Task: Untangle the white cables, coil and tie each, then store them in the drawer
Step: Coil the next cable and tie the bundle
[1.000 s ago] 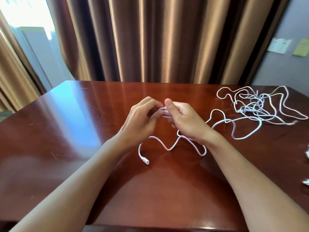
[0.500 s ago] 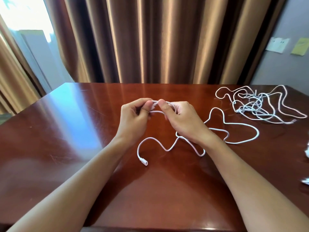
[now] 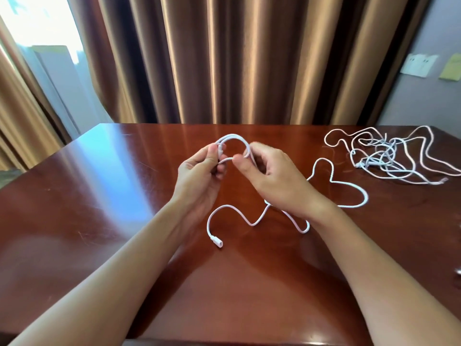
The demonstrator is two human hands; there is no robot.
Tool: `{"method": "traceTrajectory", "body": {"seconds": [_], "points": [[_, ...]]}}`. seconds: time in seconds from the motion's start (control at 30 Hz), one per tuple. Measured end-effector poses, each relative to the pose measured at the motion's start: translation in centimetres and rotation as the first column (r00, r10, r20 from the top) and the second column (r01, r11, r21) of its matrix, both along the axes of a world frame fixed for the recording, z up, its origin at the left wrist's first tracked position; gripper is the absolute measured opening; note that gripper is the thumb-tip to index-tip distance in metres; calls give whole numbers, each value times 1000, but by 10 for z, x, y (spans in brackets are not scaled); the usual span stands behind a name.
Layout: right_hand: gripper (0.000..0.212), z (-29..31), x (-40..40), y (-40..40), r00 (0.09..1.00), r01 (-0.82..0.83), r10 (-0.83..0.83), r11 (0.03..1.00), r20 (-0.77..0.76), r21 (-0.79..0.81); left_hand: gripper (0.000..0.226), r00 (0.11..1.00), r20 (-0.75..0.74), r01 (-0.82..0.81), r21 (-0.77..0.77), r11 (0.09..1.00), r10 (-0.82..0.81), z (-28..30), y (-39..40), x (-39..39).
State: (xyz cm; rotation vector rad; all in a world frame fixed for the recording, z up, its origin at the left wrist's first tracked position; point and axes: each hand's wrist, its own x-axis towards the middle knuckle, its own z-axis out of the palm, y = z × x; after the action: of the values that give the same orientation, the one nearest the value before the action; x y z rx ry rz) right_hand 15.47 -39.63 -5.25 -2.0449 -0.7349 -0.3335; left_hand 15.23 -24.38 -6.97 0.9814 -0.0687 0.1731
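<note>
We are working at a glossy reddish-brown wooden surface (image 3: 99, 196) with bronze curtains (image 3: 224, 58) hanging behind it. At its far right lies the tangled heap of white cables (image 3: 389, 156), loops crossing over one another, well apart from our hands; as far as we can judge, that heap has not been sorted out. No coiled or tied bundle is in view, and the drawer is not visible either, so we reckon the task is at an early stage: one cable freed and its coiling barely begun, with tying, the remaining cables and storage all left to do.

The single white cable (image 3: 249, 221) we are handling snakes across the surface between our forearms and out to the right in a wide bend. Its white connector end (image 3: 216, 240) rests on the wood just below our left wrist. Our left hand (image 3: 197, 173) pinches one part of the cable, and our right hand (image 3: 272, 171) grips it close by, fingers curled round it. Between the two hands a small loop (image 3: 234, 141) arches upward.
</note>
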Motion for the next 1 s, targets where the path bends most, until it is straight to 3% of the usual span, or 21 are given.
{"method": "traceTrajectory", "body": {"seconds": [0.1, 0.23, 0.33, 0.4, 0.5, 0.6, 0.67, 0.77, 0.87, 0.9, 1.0], "points": [[35, -6, -5, 14, 999, -44, 50, 952, -10, 301, 24, 986, -20, 168, 10, 986, -167, -1, -10, -5], [30, -13, -3, 16, 991, 41, -78, 955, 113, 294, 24, 968, -18, 249, 94, 964, -249, -1, -16, -10], [29, -14, -6, 20, 994, 55, -8, 890, -104, 453, 28, 957, -9, 286, 189, 939, -289, -2, -20, -16], [36, -14, -5, 22, 980, 49, 43, 898, -197, 438, 30, 956, -25, 291, 213, 932, -293, -4, -20, -18], [41, -13, -1, 20, 982, 12, 73, 900, -176, 437, 28, 951, -44, 306, 268, 913, -306, -4, -16, -18], [47, -10, 2, 15, 978, 30, 66, 892, -196, 451, 22, 970, 69, 160, 540, 826, -233, 0, -12, -19], [46, -7, 1, 12, 972, 63, 38, 908, -230, 413, 16, 970, 208, -48, 676, 736, -128, 2, -12, -21], [46, -3, 0, 8, 989, 121, -93, 958, -118, 261, 28, 919, 382, -246, 747, 618, -96, -3, -13, -22], [56, -2, 1, 4, 985, 112, -91, 984, -145, 141, 42, 864, 489, -310, 708, 634, -123, -5, -13, -22], [55, -3, 1, 4, 986, 92, -85, 995, -145, 46, 46, 830, 541, -362, 712, 602, -140, -5, -12, -21], [18, -5, -3, 6, 998, -4, -16, 942, -56, -336, 41, 686, 655, -575, 755, 315, -316, -6, -4, -16]]}}
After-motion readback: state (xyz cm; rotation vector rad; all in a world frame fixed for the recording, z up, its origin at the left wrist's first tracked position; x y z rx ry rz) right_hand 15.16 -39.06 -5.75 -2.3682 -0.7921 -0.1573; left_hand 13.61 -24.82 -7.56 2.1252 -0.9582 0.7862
